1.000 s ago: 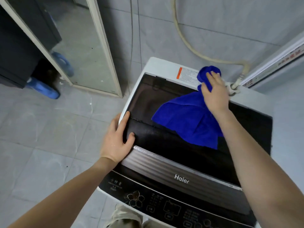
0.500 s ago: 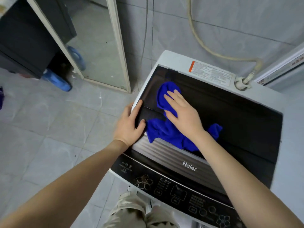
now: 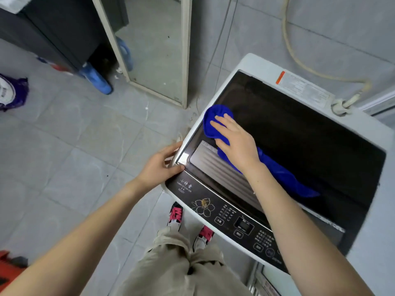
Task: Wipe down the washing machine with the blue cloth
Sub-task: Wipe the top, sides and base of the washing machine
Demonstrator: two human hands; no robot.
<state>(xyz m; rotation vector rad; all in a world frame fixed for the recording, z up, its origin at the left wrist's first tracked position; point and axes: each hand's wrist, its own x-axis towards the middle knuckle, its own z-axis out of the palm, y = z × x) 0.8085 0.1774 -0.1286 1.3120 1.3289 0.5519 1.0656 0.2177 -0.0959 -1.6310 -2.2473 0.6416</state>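
Observation:
The washing machine [image 3: 252, 67] is a white top-loader with a dark glass lid and a black control panel along its front. The blue cloth [image 3: 211, 119] lies bunched at the lid's left edge, and a tail of it trails to the right across the lid under my forearm. My right hand [image 3: 235, 139] presses flat on the cloth, fingers spread toward the left rim. My left hand [image 3: 161, 164] grips the machine's front-left corner, with the thumb on top by the panel.
A beige hose [image 3: 299, 67] runs down the tiled wall to the inlet [image 3: 339, 105] at the machine's back right. A framed mirror [image 3: 154, 50] leans on the wall to the left. Blue slippers [image 3: 96, 79] and a dark cabinet [image 3: 49, 33] sit at far left. My feet stand before the machine.
My right hand has swept the cloth from the lid's back right to its left edge. My left hand slid from the lid's front-left part onto the machine's corner.

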